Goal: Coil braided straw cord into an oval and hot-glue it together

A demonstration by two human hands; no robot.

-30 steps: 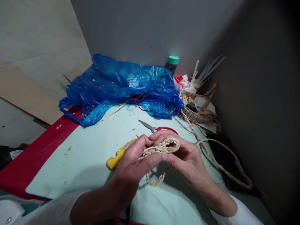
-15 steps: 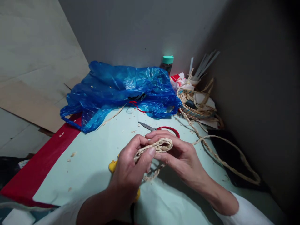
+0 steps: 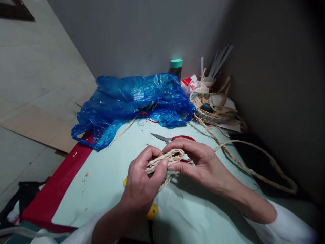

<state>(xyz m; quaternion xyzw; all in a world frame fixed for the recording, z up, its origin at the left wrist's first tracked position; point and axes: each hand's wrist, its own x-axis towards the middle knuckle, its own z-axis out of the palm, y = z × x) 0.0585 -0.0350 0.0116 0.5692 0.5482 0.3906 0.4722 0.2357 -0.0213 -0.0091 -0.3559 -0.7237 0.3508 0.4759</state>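
Between my hands is a flat coil of pale braided straw cord [image 3: 175, 155], folded in several loops. My left hand [image 3: 143, 174] is closed on the coil, thumb on its near side and fingers behind. At its right end my right hand [image 3: 196, 157] grips the loops between thumb and fingers. One length of the braid hangs below the coil; another runs off to the right in a wide loop [image 3: 269, 159]. Scissors with red handles [image 3: 162, 137] lie just behind my right hand, partly covered by it. Under my left hand shows a yellow tool [image 3: 152, 212] with a black cord, mostly hidden.
A crumpled blue plastic bag [image 3: 132, 98] lies along the back of the pale green tabletop [image 3: 101, 183]. At the back right stand a woven basket [image 3: 213, 117] with straw strips, a jar with a green lid [image 3: 176, 64] and a cup of white sticks [image 3: 209, 81]. Straw scraps dot the surface.
My right-hand fingers have shifted back along the top of the coil, showing more of its loops. The view has swung slightly left. Both hands still hold the braid.
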